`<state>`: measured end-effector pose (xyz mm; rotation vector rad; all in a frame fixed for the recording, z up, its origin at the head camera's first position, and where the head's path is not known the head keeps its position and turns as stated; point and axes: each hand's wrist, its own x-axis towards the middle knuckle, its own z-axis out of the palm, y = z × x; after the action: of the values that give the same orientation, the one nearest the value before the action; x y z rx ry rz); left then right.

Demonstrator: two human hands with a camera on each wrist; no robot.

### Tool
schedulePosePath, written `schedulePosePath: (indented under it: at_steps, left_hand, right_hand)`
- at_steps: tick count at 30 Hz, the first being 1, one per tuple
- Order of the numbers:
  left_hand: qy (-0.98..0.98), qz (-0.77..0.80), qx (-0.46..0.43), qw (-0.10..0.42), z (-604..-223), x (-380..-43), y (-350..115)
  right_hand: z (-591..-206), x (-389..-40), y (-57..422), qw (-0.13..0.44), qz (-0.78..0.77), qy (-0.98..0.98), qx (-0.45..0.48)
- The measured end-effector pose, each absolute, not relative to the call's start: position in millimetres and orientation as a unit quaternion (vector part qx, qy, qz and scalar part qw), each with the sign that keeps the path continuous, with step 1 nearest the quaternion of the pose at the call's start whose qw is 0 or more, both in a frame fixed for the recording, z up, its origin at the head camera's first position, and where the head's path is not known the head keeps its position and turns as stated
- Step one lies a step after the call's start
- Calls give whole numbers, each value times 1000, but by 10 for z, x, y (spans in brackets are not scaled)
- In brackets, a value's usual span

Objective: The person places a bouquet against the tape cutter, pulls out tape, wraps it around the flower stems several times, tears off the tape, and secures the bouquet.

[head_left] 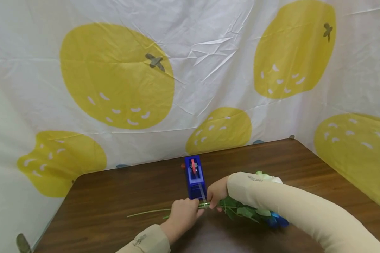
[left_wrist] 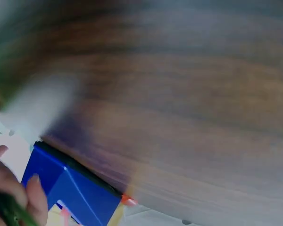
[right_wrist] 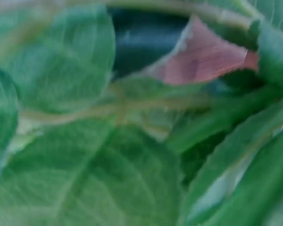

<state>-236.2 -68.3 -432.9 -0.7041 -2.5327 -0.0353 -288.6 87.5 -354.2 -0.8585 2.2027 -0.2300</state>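
A bunch of flowers with long green stems [head_left: 158,211] lies across in front of me in the head view. My left hand [head_left: 184,213] grips the stems left of the bunch's leaves. With bent fingers my right hand [head_left: 217,192] holds the stems close to the leaves [head_left: 242,211]. Between the hands, a strip of clear tape [head_left: 202,192] runs from the blue tape dispenser [head_left: 191,182] down to the stems. A blue flower [head_left: 277,220] and a whitish flower [head_left: 277,180] show around the right sleeve. Green leaves [right_wrist: 85,165] fill the right wrist view.
The dispenser stands on a brown wooden table [head_left: 114,193], just beyond my hands. A white curtain [head_left: 209,77] with yellow fruit prints hangs behind the table and along its sides. In the left wrist view, the dispenser [left_wrist: 80,188] shows at the lower left.
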Motion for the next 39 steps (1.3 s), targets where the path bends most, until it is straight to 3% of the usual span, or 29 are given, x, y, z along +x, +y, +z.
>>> schedulePosePath:
  at_steps: [10, 14, 19, 26, 29, 33, 39]
  left_hand:
    - [-862, -433, -199, -173, -4159, -2468, -766]
    - [-799, -518, -177, -248, -4185, -2501, -794]
    - [-776, -549, -182, -253, -4242, -2506, -799]
    - [-807, -543, -192, -132, -4277, -2478, -785]
    - [-816, -534, -193, -108, -4254, -2462, -788]
    - [-815, -535, -194, -112, -4220, -2462, -797]
    - [-789, -570, -132, -187, -4206, -2537, -828]
  right_hand:
    - [-3658, -2756, 851, 233, -3, 916, -328]
    - [-3769, -2738, 905, 126, 64, 908, -394]
    - [-3770, -2638, 948, 16, 139, 891, -432]
    - [-3787, -2508, 970, -108, 237, 865, -429]
    - [-3827, -2487, 974, -159, 268, 848, -429]
    - [-3870, -2479, 980, -205, 287, 831, -430]
    - [-3885, -2461, 984, -223, 304, 820, -431]
